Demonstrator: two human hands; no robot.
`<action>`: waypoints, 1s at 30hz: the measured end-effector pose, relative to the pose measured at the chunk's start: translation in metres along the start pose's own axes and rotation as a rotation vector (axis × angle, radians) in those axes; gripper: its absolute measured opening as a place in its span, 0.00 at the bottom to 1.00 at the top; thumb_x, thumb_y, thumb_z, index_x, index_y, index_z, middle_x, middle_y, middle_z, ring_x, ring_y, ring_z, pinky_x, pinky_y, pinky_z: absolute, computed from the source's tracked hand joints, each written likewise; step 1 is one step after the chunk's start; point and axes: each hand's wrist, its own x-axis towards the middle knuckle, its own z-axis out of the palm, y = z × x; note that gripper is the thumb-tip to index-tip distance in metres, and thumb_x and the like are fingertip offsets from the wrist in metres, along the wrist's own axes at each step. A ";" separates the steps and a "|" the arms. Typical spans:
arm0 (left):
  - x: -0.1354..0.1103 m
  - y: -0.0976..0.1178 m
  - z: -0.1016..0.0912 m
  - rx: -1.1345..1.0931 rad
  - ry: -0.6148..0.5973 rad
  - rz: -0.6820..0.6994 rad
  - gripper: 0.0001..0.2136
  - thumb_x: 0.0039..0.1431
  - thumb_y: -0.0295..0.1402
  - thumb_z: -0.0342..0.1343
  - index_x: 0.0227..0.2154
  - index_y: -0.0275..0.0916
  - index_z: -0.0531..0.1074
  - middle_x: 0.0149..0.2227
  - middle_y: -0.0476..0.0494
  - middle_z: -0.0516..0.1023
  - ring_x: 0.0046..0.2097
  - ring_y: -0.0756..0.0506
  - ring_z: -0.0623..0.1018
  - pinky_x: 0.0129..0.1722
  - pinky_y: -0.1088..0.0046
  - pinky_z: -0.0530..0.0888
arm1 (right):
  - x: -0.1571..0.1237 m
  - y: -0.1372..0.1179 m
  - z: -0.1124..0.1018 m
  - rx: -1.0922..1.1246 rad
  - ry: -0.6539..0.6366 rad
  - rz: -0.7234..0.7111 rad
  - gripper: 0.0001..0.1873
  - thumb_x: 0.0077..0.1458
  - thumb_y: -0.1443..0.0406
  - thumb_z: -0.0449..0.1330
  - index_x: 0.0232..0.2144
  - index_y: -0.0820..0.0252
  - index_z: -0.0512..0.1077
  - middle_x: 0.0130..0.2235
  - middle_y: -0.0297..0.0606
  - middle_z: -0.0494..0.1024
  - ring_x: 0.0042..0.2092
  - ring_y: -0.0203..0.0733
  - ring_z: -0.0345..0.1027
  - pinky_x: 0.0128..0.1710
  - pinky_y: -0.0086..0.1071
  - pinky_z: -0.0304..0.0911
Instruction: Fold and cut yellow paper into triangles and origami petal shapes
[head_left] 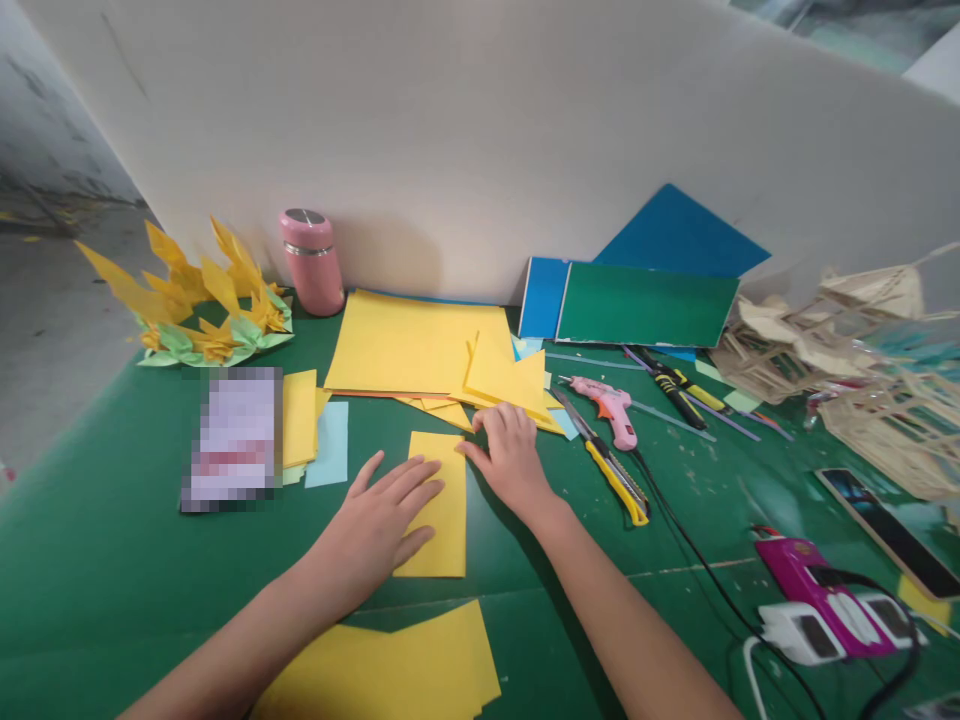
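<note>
A yellow rectangular sheet of paper (pixel 444 548) lies upright-on on the green table in front of me. My left hand (pixel 382 520) rests flat across its left side, fingers spread. At the paper's upper right corner, my right hand (pixel 510 455) has its thumb close to the edge and its fingers bent, thumb and forefinger apart. Just beyond those fingers are folded yellow paper pieces (pixel 504 376), on and beside a stack of larger yellow sheets (pixel 412 345). Nearer to me, more yellow paper (pixel 405 665) lies partly under my left forearm.
Rightward lie a yellow utility knife (pixel 616 482), pink glue gun (pixel 611 405), pliers (pixel 679 395), phone (pixel 889 530) and magenta power strip (pixel 817 590). Green board (pixel 645 305) leans on the wall. Leftward stand a pink flask (pixel 313 265), paper-flower crown (pixel 214 310) and blurred purple packet (pixel 236 440).
</note>
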 end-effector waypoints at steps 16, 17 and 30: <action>-0.002 0.002 0.001 -0.041 0.031 -0.015 0.14 0.63 0.37 0.48 0.49 0.43 0.69 0.55 0.43 0.72 0.58 0.43 0.70 0.64 0.54 0.47 | -0.043 -0.023 -0.038 0.328 -0.411 -0.056 0.24 0.41 0.56 0.71 0.34 0.55 0.62 0.38 0.32 0.68 0.40 0.43 0.62 0.40 0.36 0.59; -0.002 0.002 0.001 -0.040 0.030 -0.015 0.14 0.63 0.37 0.48 0.49 0.43 0.69 0.55 0.42 0.72 0.58 0.43 0.70 0.64 0.54 0.46 | -0.040 -0.022 -0.034 0.315 -0.378 -0.034 0.22 0.43 0.57 0.70 0.34 0.55 0.62 0.37 0.32 0.68 0.40 0.43 0.62 0.40 0.36 0.59; -0.004 0.001 0.004 -0.025 0.049 -0.017 0.14 0.63 0.36 0.48 0.50 0.43 0.69 0.56 0.43 0.72 0.60 0.41 0.67 0.64 0.51 0.46 | 0.005 -0.001 0.005 0.129 0.002 0.208 0.11 0.57 0.63 0.55 0.24 0.55 0.60 0.22 0.29 0.65 0.26 0.39 0.61 0.24 0.30 0.49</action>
